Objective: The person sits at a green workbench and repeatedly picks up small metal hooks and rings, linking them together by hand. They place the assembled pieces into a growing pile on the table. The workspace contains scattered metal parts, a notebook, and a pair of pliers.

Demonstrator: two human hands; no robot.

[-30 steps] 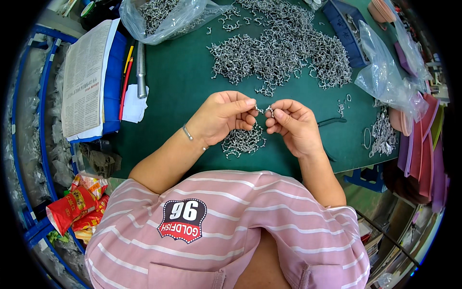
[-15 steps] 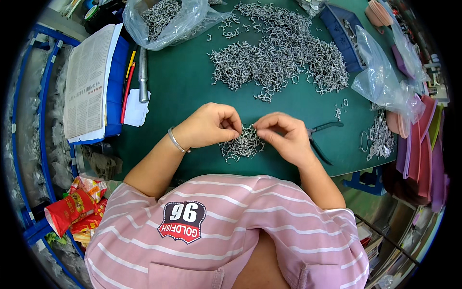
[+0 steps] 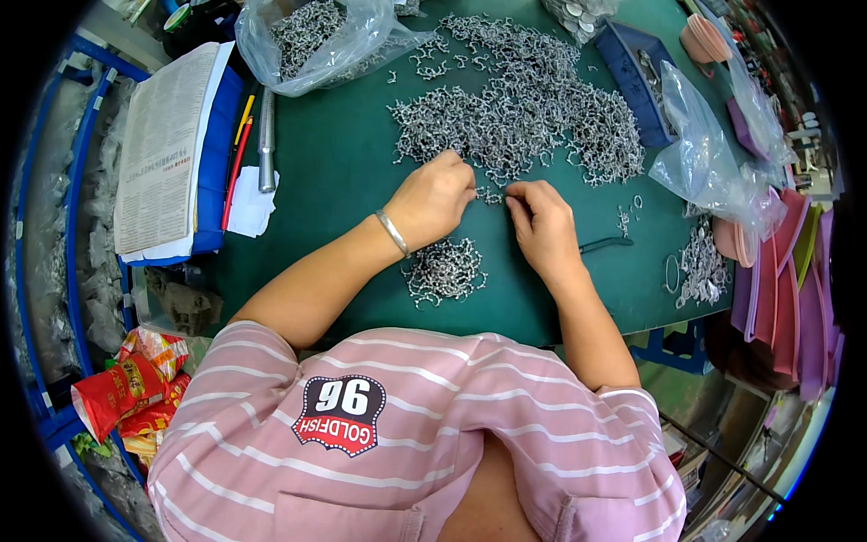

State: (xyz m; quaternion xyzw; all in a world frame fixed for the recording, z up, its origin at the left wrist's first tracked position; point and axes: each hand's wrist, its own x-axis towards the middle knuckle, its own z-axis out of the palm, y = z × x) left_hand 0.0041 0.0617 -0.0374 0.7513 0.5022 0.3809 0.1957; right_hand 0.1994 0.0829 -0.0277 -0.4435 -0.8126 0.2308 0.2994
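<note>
A small heap of curved silvery metal pieces [image 3: 444, 271] lies on the green table in front of my body. Beyond it spreads a much bigger pile of the same kind of pieces [image 3: 524, 117]. My left hand [image 3: 435, 200], with a bangle at its wrist, is closed at the near edge of the big pile, fingertips down. Facing it, my right hand [image 3: 545, 226] has thumb and forefinger drawn together. A few loose metal pieces [image 3: 489, 194] sit between the two hands' fingertips. Whatever either pinch holds is too small to make out. Pliers [image 3: 605, 243] lie partly hidden behind my right hand.
A clear plastic bag of metal pieces [image 3: 312, 41] stands far left. Nearer are a blue tray topped with papers [image 3: 163, 154], pencils [image 3: 237, 163] and a metal rod [image 3: 266, 144]. On the right are a blue bin [image 3: 628, 77], a plastic bag [image 3: 691, 149] and flat metal parts [image 3: 703, 266].
Both hands have moved away from the small heap, outward to the near edge of the big pile. The small heap is now uncovered, and my right hand covers more of the pliers.
</note>
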